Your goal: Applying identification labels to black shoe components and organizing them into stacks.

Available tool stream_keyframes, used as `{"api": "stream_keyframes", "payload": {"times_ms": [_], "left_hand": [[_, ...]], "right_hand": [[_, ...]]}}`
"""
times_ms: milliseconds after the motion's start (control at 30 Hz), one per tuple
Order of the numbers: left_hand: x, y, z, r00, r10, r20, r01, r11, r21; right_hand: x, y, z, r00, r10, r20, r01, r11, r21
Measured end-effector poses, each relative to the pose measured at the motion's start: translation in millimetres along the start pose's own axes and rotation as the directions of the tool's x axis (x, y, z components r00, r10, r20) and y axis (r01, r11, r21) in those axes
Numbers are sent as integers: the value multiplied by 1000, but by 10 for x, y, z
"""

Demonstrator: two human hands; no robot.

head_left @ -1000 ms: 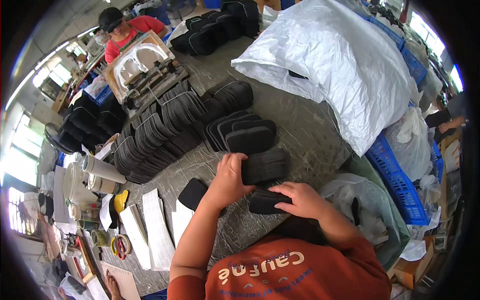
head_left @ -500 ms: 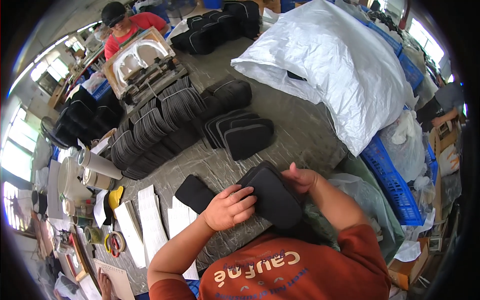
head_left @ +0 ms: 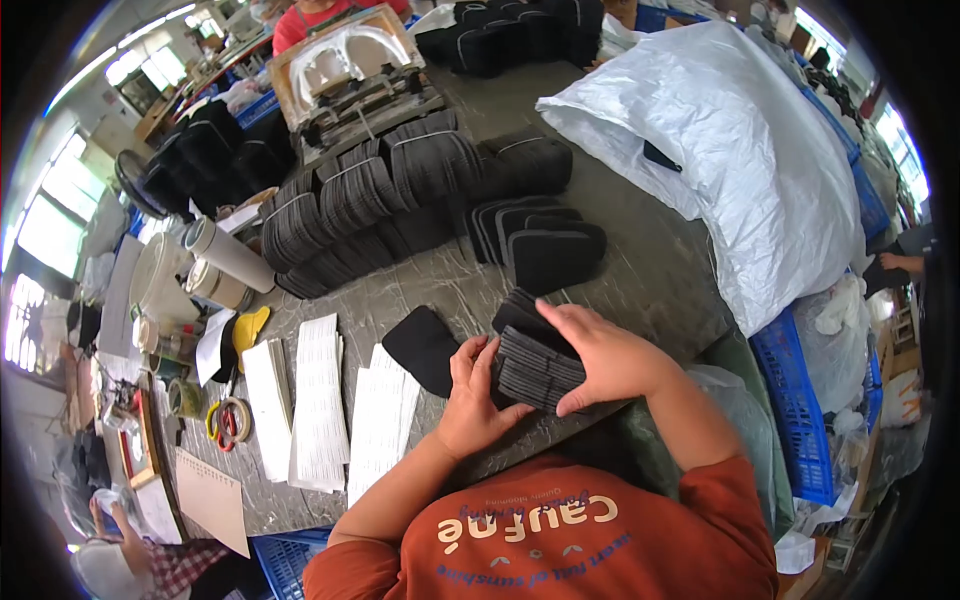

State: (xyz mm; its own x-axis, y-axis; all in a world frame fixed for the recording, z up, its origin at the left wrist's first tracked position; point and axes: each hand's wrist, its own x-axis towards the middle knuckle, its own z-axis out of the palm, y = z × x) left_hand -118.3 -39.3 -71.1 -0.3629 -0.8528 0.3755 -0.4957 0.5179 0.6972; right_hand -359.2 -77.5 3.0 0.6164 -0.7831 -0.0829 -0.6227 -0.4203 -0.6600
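Observation:
A stack of black pads (head_left: pixel 540 372) stands near the table's front edge, its many layered edges facing up. My left hand (head_left: pixel 472 405) is curled against the stack's left side, with fingertips on it and the thumb along the near edge. My right hand (head_left: pixel 625 358) grips it from the right, thumb on the near side and fingers over the far side. Beside my left fingers lies a loose black pad (head_left: pixel 422 350), flat and round-cornered. Beyond my hands is a fanned group of similar pads (head_left: pixel 555 255).
Long bundled rows of dark pads (head_left: pixel 370 190) stand further back, before a wooden-framed press-like fixture (head_left: pixel 350 75). A big white sack (head_left: pixel 720 150) sits at right above a blue crate (head_left: pixel 797 400). Paper sheets (head_left: pixel 320 400), scissors and tape rolls (head_left: pixel 232 422) lie at left. People are nearby.
The stack has been turned from flat face up to layered edges up. My right hand has come over it, and my left hand has moved to its left side. The view has shifted.

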Motion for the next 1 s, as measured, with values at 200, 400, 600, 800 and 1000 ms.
{"api": "stream_keyframes", "payload": {"times_ms": [200,400,600,800,1000], "left_hand": [[102,-164,-68,989,109,100,-80,964,-254],[546,-397,152,1000,-3,20,13,860,-510],[503,-376,172,985,153,77,-97,867,-489],[485,-285,201,990,4,139,76,820,-567],[322,-81,-7,959,-270,-88,244,943,-227]], "right_hand": [[-64,-195,317,987,24,-162,-69,957,-282],[-6,-197,373,967,28,-253,-113,938,-327],[-144,-105,521,944,2,-330,-130,921,-366],[-90,-211,521,936,30,-351,-196,873,-447],[35,77,278,932,11,-363,-157,915,-373]]}}
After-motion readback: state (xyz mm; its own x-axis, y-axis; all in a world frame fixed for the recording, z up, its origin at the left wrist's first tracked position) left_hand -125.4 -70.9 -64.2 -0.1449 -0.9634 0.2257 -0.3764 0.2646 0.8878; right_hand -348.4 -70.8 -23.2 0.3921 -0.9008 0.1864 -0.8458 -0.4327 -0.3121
